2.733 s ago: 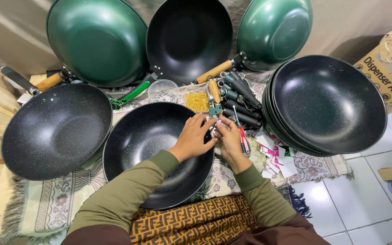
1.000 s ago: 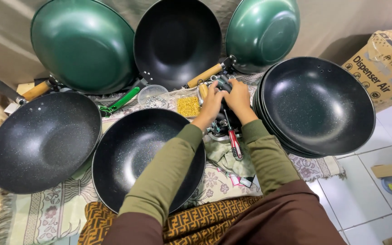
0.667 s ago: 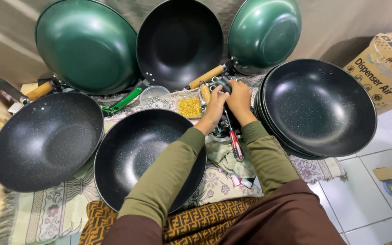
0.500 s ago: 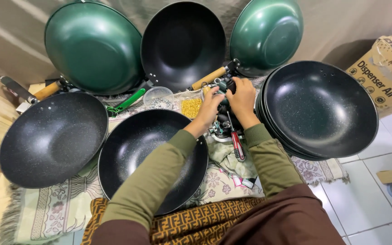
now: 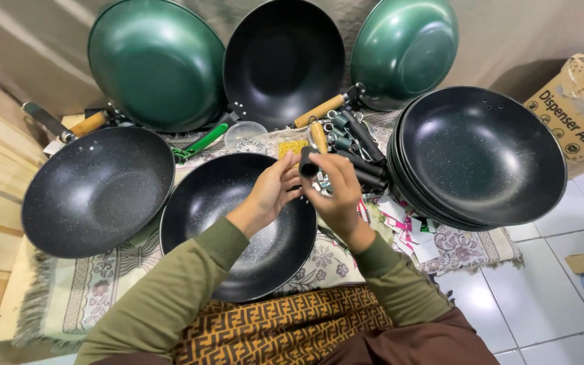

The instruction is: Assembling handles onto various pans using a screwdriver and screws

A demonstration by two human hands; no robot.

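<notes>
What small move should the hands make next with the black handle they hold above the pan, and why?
Probably lower the black handle toward the rim of the speckled black pan. Both the left hand and the right hand grip it just above that handleless pan, clear of the pile of handles.

Two dark green woks (image 5: 157, 64) lean against wall; brown cardboard box (image 5: 579, 101) right; patterned fringed mat (image 5: 89, 290) underneath.

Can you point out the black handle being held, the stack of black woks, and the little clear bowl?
black handle (image 5: 309, 164), head view, its round end.
stack of black woks (image 5: 481, 152), head view, top wok's inside.
clear bowl (image 5: 246, 136), head view, its middle.
</notes>
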